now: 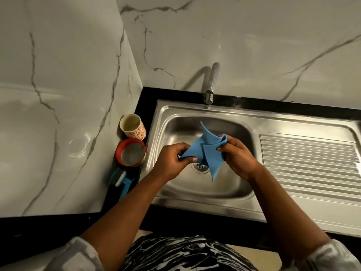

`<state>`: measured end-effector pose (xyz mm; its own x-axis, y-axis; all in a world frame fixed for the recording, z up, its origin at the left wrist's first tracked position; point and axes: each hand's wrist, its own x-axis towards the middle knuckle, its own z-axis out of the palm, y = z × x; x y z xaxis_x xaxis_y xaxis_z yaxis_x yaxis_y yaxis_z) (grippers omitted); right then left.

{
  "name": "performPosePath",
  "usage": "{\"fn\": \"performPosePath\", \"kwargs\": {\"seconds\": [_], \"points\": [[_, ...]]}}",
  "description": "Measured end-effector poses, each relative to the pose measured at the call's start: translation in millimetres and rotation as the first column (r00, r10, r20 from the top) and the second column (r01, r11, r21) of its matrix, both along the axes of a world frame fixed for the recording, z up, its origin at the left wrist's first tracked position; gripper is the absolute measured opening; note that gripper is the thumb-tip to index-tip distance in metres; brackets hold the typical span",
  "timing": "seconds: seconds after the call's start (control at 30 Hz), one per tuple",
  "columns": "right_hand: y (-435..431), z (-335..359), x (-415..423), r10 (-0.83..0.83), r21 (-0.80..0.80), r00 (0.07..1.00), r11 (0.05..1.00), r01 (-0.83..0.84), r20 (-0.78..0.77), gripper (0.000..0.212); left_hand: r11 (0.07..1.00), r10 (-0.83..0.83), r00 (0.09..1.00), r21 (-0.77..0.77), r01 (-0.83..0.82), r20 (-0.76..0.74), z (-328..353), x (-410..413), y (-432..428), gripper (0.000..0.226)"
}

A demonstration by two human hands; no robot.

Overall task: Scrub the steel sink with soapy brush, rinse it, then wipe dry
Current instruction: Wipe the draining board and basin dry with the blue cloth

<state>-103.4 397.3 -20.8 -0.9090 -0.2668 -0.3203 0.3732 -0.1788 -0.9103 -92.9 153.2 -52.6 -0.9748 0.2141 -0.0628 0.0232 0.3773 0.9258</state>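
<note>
Both hands hold a crumpled blue cloth (203, 151) over the steel sink (214, 192), just above its drain (200, 166). The left hand (172, 159) pinches the cloth's 9 o'clock corner and the right hand (237, 155) grips its 3 o'clock edge. On the black tabletop (145, 98), the blue brush (122, 179) lies at the basin's 8 o'clock, with a red-rimmed tub (130, 152) at 9.
</note>
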Motion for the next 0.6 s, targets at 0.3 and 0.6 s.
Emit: {"fn": "performPosePath", "kwargs": {"seconds": [0.3,0.6], "points": [[3,2,9,-0.073,0.037,0.996,0.996,0.075,-0.053,0.032,0.999,0.001,0.999,0.041,-0.003,0.046,16,5,22,0.017],[-3,17,10,0.072,0.197,0.968,0.980,-0.024,-0.240,0.035,0.972,-0.034,0.996,0.236,0.014,0.082,31,-13,31,0.042]]}}
